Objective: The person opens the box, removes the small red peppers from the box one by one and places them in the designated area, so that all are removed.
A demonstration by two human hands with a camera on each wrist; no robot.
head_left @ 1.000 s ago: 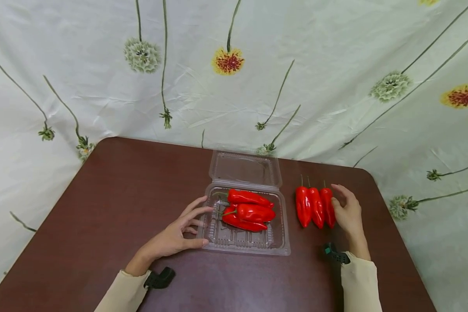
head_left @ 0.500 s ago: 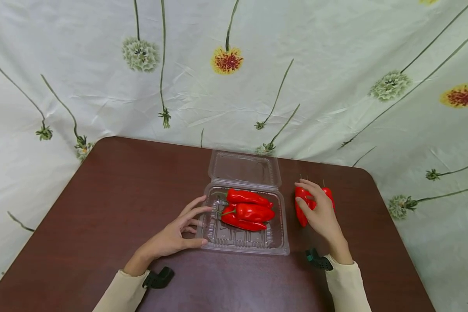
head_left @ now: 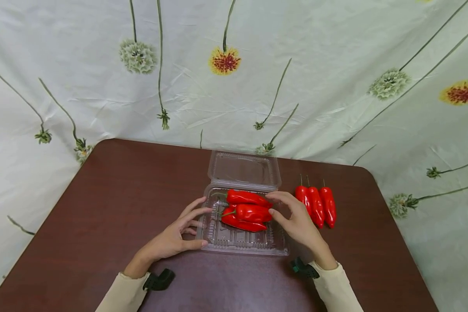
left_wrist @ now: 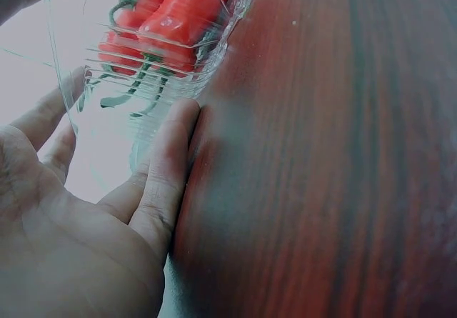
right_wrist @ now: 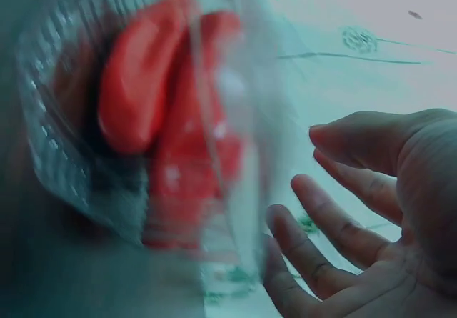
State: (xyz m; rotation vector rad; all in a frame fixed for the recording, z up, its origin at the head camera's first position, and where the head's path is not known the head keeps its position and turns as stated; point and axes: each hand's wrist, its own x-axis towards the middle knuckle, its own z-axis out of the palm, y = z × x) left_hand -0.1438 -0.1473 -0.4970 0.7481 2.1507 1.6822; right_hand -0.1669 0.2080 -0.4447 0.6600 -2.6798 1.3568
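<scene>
A clear plastic clamshell container (head_left: 242, 250) lies with its lid folded back. Several red peppers (head_left: 253, 213) with green stems are piled inside its base. My left hand (head_left: 167, 238) has its fingers spread along the container's left side; in the left wrist view, fingertips (left_wrist: 184, 111) sit right at the clear wall. Above the container's right edge is my right hand (head_left: 301, 222), thumb and fingers parted, the fingertips overlapping the pepper tips. Its fingers (right_wrist: 343, 221) hold nothing in the right wrist view, where the container looks blurred.
Three more red peppers (head_left: 327, 208) lie side by side on the brown table (head_left: 140, 186), right of the container. The open lid (head_left: 243, 168) reaches toward the back edge. A white flowered cloth (head_left: 320, 39) hangs behind the table.
My right hand has moved left, from beside the three loose peppers, across them, to the container's right edge. The left hand and the peppers have stayed in place.
</scene>
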